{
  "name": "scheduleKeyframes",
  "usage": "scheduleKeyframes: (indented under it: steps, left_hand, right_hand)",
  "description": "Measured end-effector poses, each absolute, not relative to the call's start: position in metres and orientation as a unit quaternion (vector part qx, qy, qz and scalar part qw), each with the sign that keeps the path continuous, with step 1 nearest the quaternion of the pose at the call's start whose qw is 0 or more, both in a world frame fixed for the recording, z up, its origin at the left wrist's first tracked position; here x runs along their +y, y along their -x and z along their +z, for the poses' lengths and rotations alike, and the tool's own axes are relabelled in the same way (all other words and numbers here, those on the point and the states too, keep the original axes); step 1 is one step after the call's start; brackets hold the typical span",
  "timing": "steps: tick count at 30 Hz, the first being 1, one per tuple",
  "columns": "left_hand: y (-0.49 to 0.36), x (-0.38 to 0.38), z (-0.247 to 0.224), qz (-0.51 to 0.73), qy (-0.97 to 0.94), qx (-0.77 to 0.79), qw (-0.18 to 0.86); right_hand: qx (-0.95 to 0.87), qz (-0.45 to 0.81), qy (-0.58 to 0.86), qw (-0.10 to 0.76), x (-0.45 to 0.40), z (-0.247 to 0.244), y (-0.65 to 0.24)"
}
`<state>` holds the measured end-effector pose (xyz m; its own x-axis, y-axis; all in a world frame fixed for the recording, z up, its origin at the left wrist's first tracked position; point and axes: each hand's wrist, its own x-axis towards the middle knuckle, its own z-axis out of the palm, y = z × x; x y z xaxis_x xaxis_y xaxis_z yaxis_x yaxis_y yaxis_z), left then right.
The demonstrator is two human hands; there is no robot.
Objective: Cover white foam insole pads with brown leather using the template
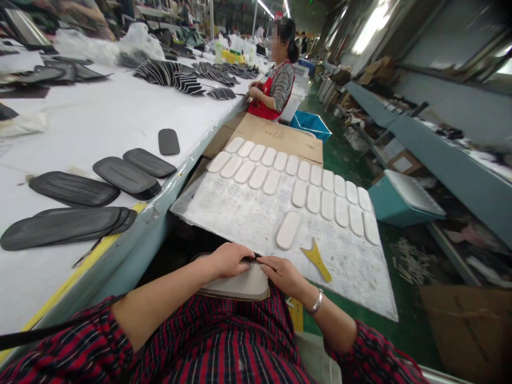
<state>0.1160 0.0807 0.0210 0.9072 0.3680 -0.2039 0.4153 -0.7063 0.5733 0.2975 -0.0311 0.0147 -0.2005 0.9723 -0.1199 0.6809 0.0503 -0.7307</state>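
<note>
In my lap lies a stack of pale, rounded-end pads (pixel 240 282) with thin dark edges. My left hand (pixel 229 261) rests over the top of this stack, its fingers closed at the far edge of the upper pad. From the other side, my right hand (pixel 283 273) pinches the same edge, with the fingertips of both hands nearly meeting at a thin dark strip. What lies under the fingers is partly hidden. Just beyond, a single pale pad (pixel 288 230) and a yellow forked scraper (pixel 318 260) lie on a whitish board (pixel 236 213).
Rows of pale pads (pixel 304 173) cover the board's far part, beside a cardboard sheet (pixel 276 133). Dark oval pieces (pixel 74 188) lie in piles on the white table (pixel 80 128) at left. A co-worker (pixel 276 80) sits ahead; a teal bin (pixel 404 197) stands right.
</note>
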Motion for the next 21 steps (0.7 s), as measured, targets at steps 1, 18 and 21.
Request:
scheduleKeyframes:
  steps: [1, 18, 21]
  left_hand:
    - [-0.117, 0.081, 0.021, -0.037, -0.920, 0.224, 0.319]
    - [-0.109, 0.081, 0.018, -0.042, -0.924, 0.162, 0.343]
    - [-0.103, 0.087, 0.020, -0.046, -0.915, 0.126, 0.380]
  right_hand:
    - [-0.705, 0.331, 0.597, 0.193, -0.027, 0.017, -0.298]
    - [-0.841, 0.098, 0.532, 0.010, -0.039, 0.030, -0.282]
    - [-0.829, 0.091, 0.551, -0.016, -0.039, 0.036, -0.275]
